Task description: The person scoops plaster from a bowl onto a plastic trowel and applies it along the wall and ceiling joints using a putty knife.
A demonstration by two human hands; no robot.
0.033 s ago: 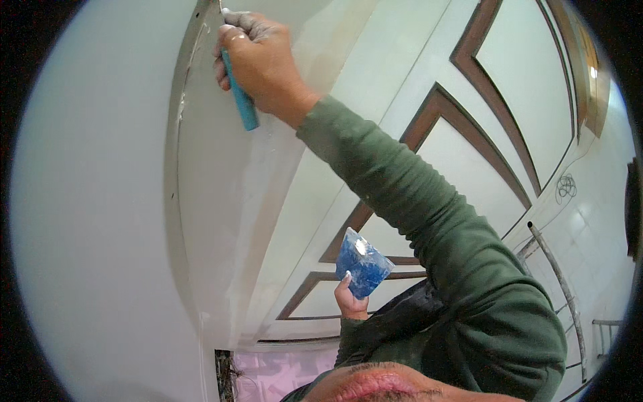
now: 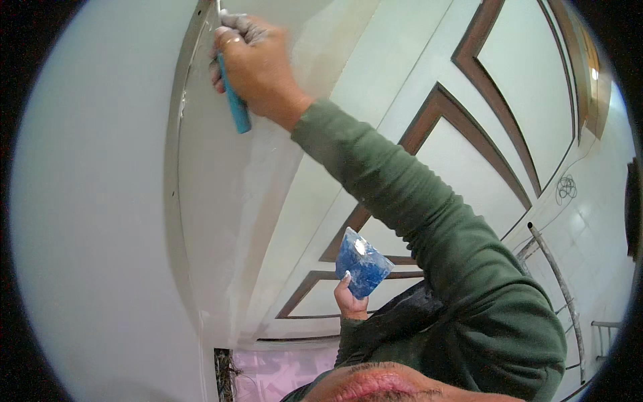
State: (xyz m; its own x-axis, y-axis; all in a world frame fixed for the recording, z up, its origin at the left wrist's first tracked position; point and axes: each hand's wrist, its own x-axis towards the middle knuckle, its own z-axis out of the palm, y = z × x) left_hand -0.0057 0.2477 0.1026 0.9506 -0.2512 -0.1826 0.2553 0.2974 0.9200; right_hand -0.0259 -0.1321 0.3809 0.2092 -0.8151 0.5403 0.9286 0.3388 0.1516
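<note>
Up at the top left, my right hand (image 2: 262, 70) is closed round the teal handle of a putty knife (image 2: 236, 110). Only a thin sliver of its blade shows at the picture's upper edge, beside the pale wall seam. White dust or putty coats the fingers. Lower, near the middle, my left hand (image 2: 349, 303) grips a blue flat plate (image 2: 364, 266) by its lower edge, thumb on top. White smears and a small whitish lump lie on the plate. It is held well apart from the knife.
A smooth pale wall (image 2: 100, 201) fills the left side. Beyond my right arm spread white panels with brown angular trim (image 2: 429, 120). At the right stand a paint-spattered metal frame (image 2: 559, 275) and a coil of thin wire (image 2: 566, 187). Pinkish sheeting (image 2: 288, 375) lies at the bottom.
My right hand and the putty knife have shifted slightly left, and the handle's lower end has swung a little left. My left hand with the blue plate has stayed in place.
</note>
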